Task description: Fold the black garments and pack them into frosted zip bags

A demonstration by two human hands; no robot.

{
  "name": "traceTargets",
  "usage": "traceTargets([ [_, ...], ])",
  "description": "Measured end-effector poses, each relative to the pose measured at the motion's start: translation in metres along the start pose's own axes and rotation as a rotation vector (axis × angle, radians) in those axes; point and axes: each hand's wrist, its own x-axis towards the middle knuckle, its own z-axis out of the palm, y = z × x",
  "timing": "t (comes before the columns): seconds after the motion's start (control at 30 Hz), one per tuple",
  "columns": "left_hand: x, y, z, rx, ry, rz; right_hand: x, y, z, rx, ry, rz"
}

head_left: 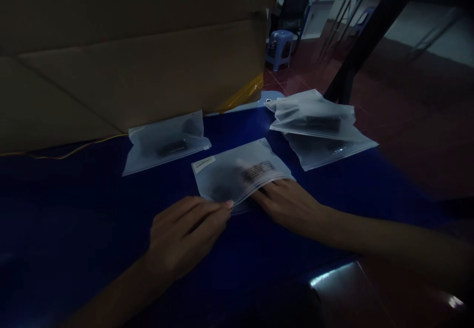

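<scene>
While a cardboard box [129,47] walls off the far side of the blue table [74,219], a frosted pouch [240,172] lies flat mid-table, between a single pouch [166,140] and a stack of pouches [314,121]. The left hand [185,234] pinches its near edge with fingers together. The right hand [292,202] has its fingertips hidden beneath, so I cannot tell its grip. Slick plastic and dim light could let the pouch slip.
</scene>
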Motion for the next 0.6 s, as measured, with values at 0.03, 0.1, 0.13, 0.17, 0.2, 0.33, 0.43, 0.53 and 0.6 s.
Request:
traceTargets([
  [0.03, 0.0, -0.001, 0.0, 0.006, 0.002, 0.002, 0.001, 0.0, 0.001, 0.018, -0.014, 0.011],
  [0.1, 0.001, -0.002, 0.001, 0.011, 0.008, 0.007, 0.003, 0.001, 0.003, 0.04, -0.025, 0.029],
  [0.13, 0.001, -0.002, 0.001, 0.01, 0.01, 0.007, 0.003, 0.001, 0.004, 0.047, -0.024, 0.038],
  [0.17, 0.001, -0.003, 0.002, 0.006, 0.012, 0.005, 0.002, 0.001, 0.005, 0.049, -0.021, 0.048],
  [0.2, 0.002, -0.003, 0.002, -0.001, 0.009, 0.004, 0.002, 0.001, 0.005, 0.045, -0.017, 0.055],
  [0.33, 0.0, -0.006, 0.005, 0.001, 0.014, -0.02, -0.002, 0.001, 0.0, 0.019, 0.014, 0.02],
  [0.43, -0.001, -0.009, 0.004, 0.021, 0.022, -0.045, -0.003, 0.0, -0.006, -0.023, 0.17, -0.111],
  [0.53, -0.002, -0.01, 0.003, 0.032, 0.019, -0.055, -0.003, 0.0, -0.007, -0.032, 0.266, -0.188],
  [0.6, -0.002, -0.011, 0.004, 0.022, 0.007, -0.058, -0.002, 0.002, -0.005, -0.004, 0.2, -0.167],
])
